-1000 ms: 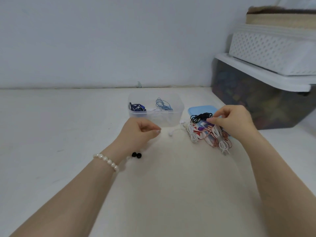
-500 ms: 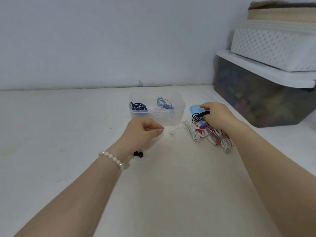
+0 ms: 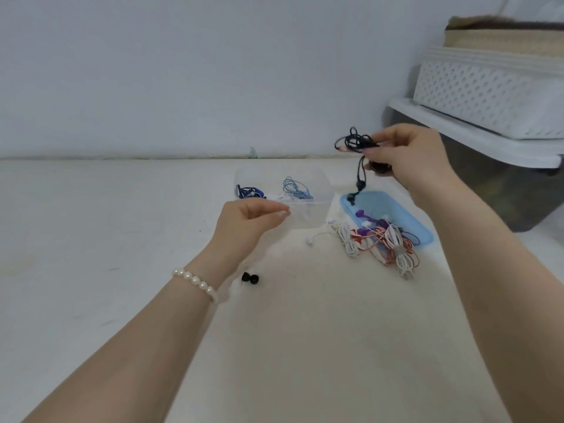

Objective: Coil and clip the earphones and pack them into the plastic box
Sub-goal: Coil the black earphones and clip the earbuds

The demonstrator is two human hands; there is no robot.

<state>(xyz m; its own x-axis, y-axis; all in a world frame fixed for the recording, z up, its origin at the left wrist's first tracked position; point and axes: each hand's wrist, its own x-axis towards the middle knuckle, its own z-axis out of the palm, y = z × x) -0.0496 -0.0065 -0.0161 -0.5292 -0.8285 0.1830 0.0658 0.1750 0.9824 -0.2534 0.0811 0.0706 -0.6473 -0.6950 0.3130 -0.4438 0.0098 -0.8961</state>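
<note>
My right hand (image 3: 406, 157) holds a tangled pair of black earphones (image 3: 355, 143) in the air above the blue lid (image 3: 406, 215); one strand with an earbud hangs down towards the lid. A clear plastic box (image 3: 317, 206) stands behind my left hand (image 3: 250, 221) and holds a dark blue coil and a light blue coil. My left hand hovers in front of the box with its fingers curled; whether it pinches anything I cannot see. A heap of white, red and purple earphones (image 3: 384, 242) lies on and beside the lid.
A small black clip (image 3: 250, 278) lies on the white table near my left wrist. At the right stands a large dark storage bin (image 3: 494, 190) with a white lid, with a white perforated basket (image 3: 488, 96) stacked on it. A wall runs behind the table.
My right hand has lifted the black earphones off the heap by the blue lid and raised them into the air. My left hand has hardly moved.
</note>
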